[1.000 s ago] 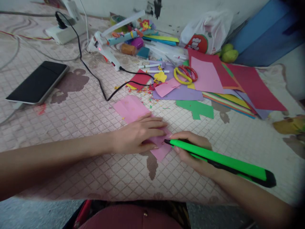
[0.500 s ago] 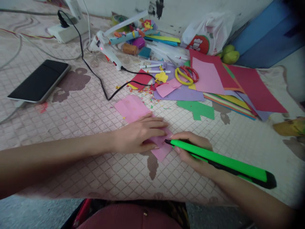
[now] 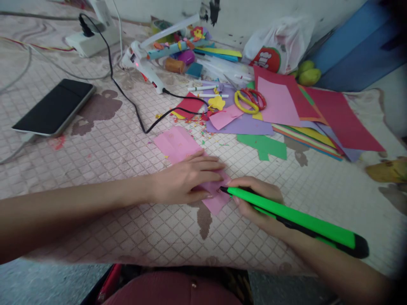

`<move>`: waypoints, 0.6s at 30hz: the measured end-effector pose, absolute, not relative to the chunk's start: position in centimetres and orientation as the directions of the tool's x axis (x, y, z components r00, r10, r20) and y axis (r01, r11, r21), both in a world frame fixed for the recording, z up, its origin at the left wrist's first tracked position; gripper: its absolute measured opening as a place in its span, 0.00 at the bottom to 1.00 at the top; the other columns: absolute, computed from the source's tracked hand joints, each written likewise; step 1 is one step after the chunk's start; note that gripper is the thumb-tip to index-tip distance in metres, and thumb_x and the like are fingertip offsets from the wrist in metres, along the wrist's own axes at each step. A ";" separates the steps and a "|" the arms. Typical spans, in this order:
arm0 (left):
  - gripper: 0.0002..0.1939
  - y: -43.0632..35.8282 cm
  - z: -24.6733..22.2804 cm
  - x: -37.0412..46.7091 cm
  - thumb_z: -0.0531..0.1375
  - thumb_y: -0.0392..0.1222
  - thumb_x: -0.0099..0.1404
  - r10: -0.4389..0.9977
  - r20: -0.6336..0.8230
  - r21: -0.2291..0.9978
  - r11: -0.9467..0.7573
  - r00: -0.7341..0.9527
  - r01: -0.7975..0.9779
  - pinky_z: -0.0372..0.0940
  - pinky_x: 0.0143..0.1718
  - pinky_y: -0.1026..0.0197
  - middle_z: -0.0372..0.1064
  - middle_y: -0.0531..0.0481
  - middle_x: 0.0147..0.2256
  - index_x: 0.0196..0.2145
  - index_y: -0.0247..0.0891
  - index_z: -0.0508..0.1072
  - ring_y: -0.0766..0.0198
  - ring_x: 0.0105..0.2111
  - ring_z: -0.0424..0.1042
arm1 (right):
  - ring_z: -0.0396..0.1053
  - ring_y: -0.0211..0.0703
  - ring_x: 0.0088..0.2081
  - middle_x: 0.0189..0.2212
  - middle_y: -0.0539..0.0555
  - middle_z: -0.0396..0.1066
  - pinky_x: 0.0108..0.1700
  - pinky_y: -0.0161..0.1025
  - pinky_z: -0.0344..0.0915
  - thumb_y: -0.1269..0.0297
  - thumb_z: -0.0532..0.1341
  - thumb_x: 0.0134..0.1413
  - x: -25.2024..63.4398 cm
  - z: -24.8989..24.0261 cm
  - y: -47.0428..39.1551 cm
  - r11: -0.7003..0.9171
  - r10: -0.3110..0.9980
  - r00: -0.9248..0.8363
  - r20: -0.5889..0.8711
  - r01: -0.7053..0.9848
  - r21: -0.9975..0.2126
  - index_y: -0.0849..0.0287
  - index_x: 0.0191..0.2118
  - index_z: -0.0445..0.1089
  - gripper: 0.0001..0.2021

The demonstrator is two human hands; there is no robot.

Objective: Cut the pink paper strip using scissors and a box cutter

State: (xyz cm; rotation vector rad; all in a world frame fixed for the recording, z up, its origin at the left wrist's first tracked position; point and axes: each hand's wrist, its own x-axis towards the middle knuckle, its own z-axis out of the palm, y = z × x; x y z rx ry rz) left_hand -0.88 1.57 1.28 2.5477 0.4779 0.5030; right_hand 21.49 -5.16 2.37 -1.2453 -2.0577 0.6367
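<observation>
My left hand (image 3: 190, 177) lies flat with its fingers stretched out on a strip of pink paper (image 3: 178, 142), pressing it against the tablecloth. The hand covers the paper's middle. Small reddish outlines show faintly on the strip. In my right hand (image 3: 259, 197) is a green utility knife (image 3: 295, 214) with black ends, held like a pen. Its dark tip touches or hovers just over the near right end of the paper; I cannot tell which, nor whether a blade is out. The right fingertips rest at the paper's right edge.
Beyond the paper lie coloured scraps, a green cut piece (image 3: 262, 145), scissors (image 3: 246, 101) and stacked coloured sheets (image 3: 346, 118). A glue gun (image 3: 144, 70) trails a black cord. A tablet-like device (image 3: 54, 108) lies left, a plastic bag (image 3: 286, 42) at the back.
The utility knife's rear end has dipped slightly, its tip staying at nearly the same spot on the paper. My left hand has stayed in place.
</observation>
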 end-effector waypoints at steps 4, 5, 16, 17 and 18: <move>0.21 1.6 1.2 -0.9 0.58 0.42 0.66 0.424 0.247 0.519 -0.817 0.872 0.250 0.47 0.63 0.45 0.60 0.41 0.59 0.55 0.34 0.66 0.53 0.61 0.57 | 0.74 0.37 0.31 0.32 0.49 0.76 0.33 0.33 0.69 0.75 0.58 0.50 21.5 2.4 -5.2 0.420 0.903 -0.349 0.252 0.586 -0.694 0.54 0.40 0.70 0.12; 0.21 1.6 1.2 -0.9 0.58 0.42 0.66 0.424 0.242 0.518 -0.817 0.873 0.254 0.47 0.64 0.45 0.60 0.41 0.59 0.55 0.34 0.66 0.53 0.61 0.56 | 0.73 0.37 0.31 0.32 0.49 0.76 0.33 0.33 0.69 0.75 0.58 0.50 21.5 2.5 -5.3 0.417 0.904 -0.344 0.253 0.582 -0.699 0.54 0.40 0.70 0.12; 0.21 1.4 1.4 -1.0 0.58 0.41 0.66 0.428 0.222 0.528 -0.808 0.876 0.261 0.46 0.63 0.41 0.58 0.41 0.60 0.56 0.37 0.65 0.51 0.62 0.55 | 0.72 0.37 0.30 0.30 0.49 0.75 0.32 0.34 0.69 0.71 0.59 0.53 21.7 2.6 -5.5 0.375 0.924 -0.295 0.242 0.581 -0.722 0.53 0.40 0.71 0.09; 0.21 1.4 1.3 -1.0 0.58 0.41 0.66 0.430 0.225 0.527 -0.809 0.874 0.262 0.46 0.63 0.41 0.58 0.41 0.60 0.56 0.37 0.65 0.51 0.61 0.55 | 0.72 0.37 0.30 0.30 0.49 0.75 0.32 0.34 0.69 0.71 0.59 0.53 21.8 2.5 -5.5 0.375 0.924 -0.298 0.240 0.582 -0.722 0.53 0.40 0.71 0.09; 0.21 1.3 1.3 -1.0 0.58 0.41 0.66 0.432 0.229 0.526 -0.809 0.872 0.263 0.46 0.63 0.40 0.58 0.41 0.60 0.56 0.37 0.65 0.51 0.61 0.56 | 0.72 0.38 0.30 0.30 0.49 0.75 0.31 0.34 0.69 0.71 0.59 0.53 21.8 2.5 -5.5 0.376 0.923 -0.301 0.238 0.582 -0.721 0.53 0.40 0.71 0.09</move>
